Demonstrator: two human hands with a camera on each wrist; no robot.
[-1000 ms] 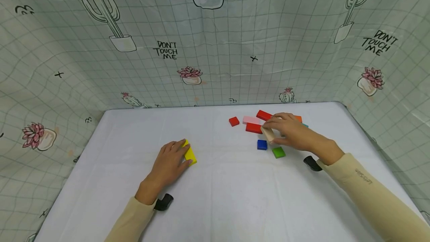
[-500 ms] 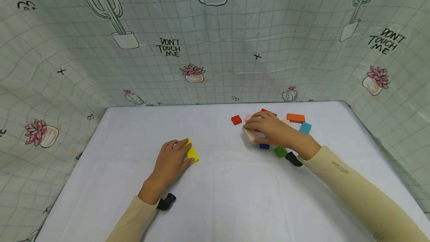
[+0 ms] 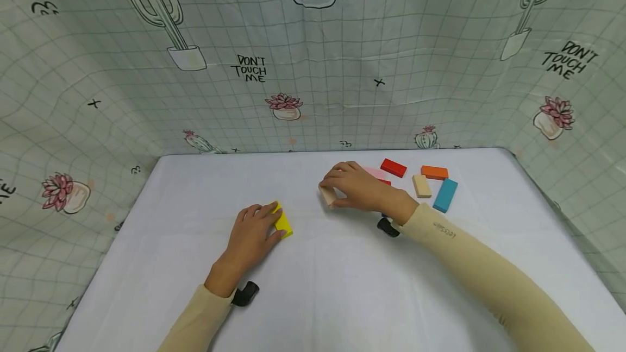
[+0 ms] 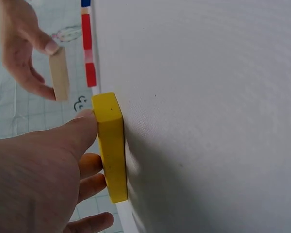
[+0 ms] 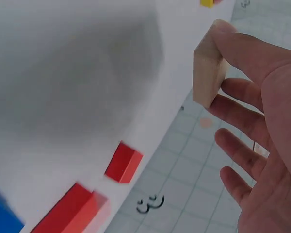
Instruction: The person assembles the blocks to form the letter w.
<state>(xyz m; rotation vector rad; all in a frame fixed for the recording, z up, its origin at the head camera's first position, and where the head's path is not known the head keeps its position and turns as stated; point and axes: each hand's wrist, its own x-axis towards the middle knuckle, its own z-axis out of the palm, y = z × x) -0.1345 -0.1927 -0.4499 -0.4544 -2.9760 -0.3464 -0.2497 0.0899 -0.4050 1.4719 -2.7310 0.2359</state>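
My left hand [image 3: 246, 243] rests on the white table and holds a flat yellow block [image 3: 283, 224] between thumb and fingers. In the left wrist view the yellow block [image 4: 114, 155] stands on its narrow side against the cloth. Farther back and to the right, my right hand [image 3: 359, 186] pinches a plain wooden block [image 3: 327, 195] by its ends. The right wrist view shows this wooden block [image 5: 207, 73] between thumb and fingertips, raised off the cloth, with the other fingers loose beside it.
Right of the right hand lie a red block [image 3: 393, 168], an orange block [image 3: 434, 173], a beige block [image 3: 422, 186] and a teal block [image 3: 445, 195]. A pink block [image 3: 375, 173] is partly covered. A small red block [image 5: 123, 162] shows in the right wrist view. Patterned cloth [image 3: 313, 86] backs the table.
My right hand has carried the wooden block leftward, away from the other blocks, bringing it closer to the yellow one. The left hand keeps its hold on the yellow block with little movement.
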